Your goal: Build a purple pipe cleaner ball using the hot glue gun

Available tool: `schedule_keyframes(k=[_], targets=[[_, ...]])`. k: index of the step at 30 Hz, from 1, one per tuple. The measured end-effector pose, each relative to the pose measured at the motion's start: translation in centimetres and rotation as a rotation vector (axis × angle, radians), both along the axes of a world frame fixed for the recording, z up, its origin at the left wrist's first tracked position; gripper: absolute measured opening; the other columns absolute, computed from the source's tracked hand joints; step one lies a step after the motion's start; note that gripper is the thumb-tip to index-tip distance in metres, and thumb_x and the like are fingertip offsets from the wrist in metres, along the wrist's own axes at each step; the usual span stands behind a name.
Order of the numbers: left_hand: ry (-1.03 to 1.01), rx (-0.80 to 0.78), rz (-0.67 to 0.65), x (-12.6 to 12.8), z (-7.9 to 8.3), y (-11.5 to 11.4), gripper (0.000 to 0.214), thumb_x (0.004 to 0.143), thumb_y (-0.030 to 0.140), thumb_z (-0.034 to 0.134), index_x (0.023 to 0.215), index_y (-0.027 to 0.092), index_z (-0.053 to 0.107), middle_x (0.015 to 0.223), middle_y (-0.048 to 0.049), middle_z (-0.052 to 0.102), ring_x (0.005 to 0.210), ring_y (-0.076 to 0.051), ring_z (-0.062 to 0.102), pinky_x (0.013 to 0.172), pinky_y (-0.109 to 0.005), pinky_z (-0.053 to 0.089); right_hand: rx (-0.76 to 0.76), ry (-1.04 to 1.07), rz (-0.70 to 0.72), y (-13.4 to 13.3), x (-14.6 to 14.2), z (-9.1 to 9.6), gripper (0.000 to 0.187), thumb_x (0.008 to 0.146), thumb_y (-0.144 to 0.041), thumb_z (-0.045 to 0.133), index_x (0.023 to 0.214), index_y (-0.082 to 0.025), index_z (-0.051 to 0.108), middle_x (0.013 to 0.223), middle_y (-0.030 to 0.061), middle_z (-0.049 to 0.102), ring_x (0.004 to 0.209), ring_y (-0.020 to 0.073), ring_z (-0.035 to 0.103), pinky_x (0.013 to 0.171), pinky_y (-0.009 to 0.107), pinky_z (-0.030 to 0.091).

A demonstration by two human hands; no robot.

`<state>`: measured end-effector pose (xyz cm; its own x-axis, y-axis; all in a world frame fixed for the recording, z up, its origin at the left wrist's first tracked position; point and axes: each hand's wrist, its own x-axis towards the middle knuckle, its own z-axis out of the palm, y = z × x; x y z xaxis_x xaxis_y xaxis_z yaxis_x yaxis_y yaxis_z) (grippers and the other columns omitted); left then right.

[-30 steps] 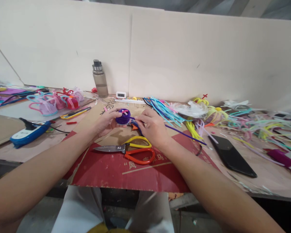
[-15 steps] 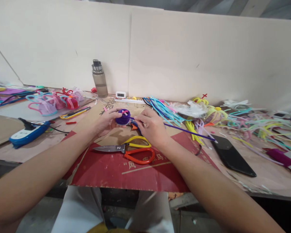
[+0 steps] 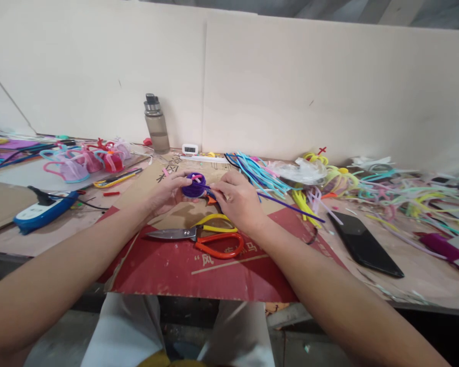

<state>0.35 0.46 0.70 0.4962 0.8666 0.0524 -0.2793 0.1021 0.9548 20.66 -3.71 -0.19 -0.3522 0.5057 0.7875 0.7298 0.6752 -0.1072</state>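
Note:
My left hand (image 3: 170,192) is closed around a small purple coil of pipe cleaner (image 3: 193,185) with a pink bit on top. My right hand (image 3: 239,200) pinches a long purple pipe cleaner (image 3: 290,205) right beside the coil; its free end trails off to the right over the table. Both hands rest above a sheet of red and brown cardboard (image 3: 183,265). Scissors with one yellow and one orange handle (image 3: 204,236) lie just in front of my hands.
A heap of coloured pipe cleaners (image 3: 329,183) covers the right side, near a black phone (image 3: 363,244). At the back stands a water bottle (image 3: 156,125). On the left are finished pink and red pieces (image 3: 86,160), a blue device (image 3: 42,211) and a yellow utility knife (image 3: 117,178).
The trailing end of the long purple pipe cleaner has swung a little on the right. My hands stay at the coil, shifted slightly.

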Motion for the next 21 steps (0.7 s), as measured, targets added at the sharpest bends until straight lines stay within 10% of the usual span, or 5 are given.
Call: schedule_keyframes(k=[21], targets=[[0.007,0.022,0.006,-0.10,-0.30,0.25,0.031,0.073,0.018,0.067,0.104,0.016,0.062,0.102,-0.0076,0.069,0.084,-0.020,0.066,0.069,-0.032,0.057,-0.025,-0.014,-0.045,-0.17,-0.41,-0.06,0.019,0.087,-0.015,0.053,0.075,-0.018,0.066,0.074,0.0046,0.054,0.073,0.0166,0.049,0.066,0.028,0.039]])
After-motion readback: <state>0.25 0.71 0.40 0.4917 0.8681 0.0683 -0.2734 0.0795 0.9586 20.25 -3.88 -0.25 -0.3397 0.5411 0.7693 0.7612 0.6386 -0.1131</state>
